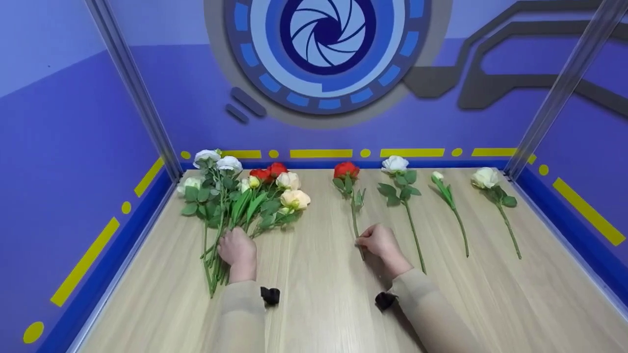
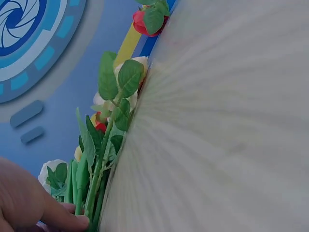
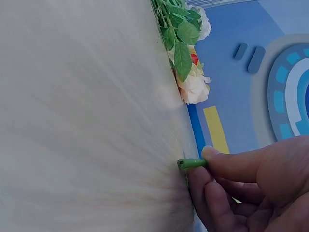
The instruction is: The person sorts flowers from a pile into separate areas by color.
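Observation:
At the left of the head view lies a bunch of artificial flowers (image 1: 255, 208), with white, red, peach and yellow-tipped heads. My left hand (image 1: 238, 249) grips its stems, and in the left wrist view a finger and thumb close around the green stems (image 2: 94, 193). Near the middle a single red rose (image 1: 346, 170) lies with its head toward the back wall. My right hand (image 1: 381, 242) pinches the lower stem of that rose between thumb and forefinger; the cut stem end (image 3: 190, 163) pokes out in the right wrist view.
To the right of the red rose lie a white rose (image 1: 395, 164), a white tulip (image 1: 444, 189) and a cream rose (image 1: 486, 177), spaced apart. The light wood table (image 1: 314, 304) ends at blue-purple walls (image 1: 162, 98) at the back and sides.

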A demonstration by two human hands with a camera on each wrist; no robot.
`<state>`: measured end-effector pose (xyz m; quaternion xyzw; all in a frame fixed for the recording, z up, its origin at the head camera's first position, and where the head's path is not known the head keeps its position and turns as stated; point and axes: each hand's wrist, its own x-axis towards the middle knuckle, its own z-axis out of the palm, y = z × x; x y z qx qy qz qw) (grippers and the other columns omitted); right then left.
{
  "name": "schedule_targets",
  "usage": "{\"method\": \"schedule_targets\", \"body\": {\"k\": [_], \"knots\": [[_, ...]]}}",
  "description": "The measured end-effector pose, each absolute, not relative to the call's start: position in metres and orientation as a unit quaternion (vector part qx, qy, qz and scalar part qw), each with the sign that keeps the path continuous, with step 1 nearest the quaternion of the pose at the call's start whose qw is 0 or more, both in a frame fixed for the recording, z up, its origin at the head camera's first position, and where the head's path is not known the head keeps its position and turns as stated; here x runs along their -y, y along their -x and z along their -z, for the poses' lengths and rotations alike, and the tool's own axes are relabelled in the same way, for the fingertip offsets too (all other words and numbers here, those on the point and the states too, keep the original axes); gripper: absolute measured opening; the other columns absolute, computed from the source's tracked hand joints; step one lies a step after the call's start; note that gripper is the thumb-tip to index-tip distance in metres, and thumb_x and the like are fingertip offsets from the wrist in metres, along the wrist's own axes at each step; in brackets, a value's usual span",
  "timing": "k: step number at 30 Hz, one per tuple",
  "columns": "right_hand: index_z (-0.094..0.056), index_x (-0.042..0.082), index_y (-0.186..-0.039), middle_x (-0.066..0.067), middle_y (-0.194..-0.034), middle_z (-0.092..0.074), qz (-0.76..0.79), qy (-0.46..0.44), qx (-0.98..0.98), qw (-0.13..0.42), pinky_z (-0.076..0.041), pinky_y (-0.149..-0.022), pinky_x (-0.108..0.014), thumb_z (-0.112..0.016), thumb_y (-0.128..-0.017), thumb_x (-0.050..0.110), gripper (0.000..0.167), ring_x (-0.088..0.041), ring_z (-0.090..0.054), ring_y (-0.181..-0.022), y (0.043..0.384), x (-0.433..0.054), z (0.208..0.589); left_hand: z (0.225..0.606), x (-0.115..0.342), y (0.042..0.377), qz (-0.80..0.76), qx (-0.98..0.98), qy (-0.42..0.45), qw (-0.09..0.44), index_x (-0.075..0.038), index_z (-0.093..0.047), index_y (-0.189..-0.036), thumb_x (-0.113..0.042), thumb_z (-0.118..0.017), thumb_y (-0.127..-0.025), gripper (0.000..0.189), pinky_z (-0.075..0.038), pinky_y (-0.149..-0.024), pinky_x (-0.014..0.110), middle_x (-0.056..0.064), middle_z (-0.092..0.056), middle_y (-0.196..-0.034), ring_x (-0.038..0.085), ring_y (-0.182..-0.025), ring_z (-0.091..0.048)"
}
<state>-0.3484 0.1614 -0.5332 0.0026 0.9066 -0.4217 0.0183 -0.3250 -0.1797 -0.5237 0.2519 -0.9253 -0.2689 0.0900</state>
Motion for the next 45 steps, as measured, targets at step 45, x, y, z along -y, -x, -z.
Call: {"method": "schedule_targets", "body": {"k": [45], "knots": [[-0.075, 0.001, -0.085, -0.009, -0.073, -0.073, 0.493, 0.100, -0.864, 0.020, -0.053, -0.053, -0.022, -0.074, -0.093, 0.007, 0.010, -0.015, -0.069, -0.061, 0.316, -0.125, 0.507, 0.483, 0.111, 0.321, 0.686, 0.723, -0.086, 0.012, 0.009, -0.064, -0.103, 0.003, -0.074, -0.091, 0.017, -0.061, -0.061, 0.026, 0.011, -0.074, -0.082, 0.012, -0.068, -0.072]]}}
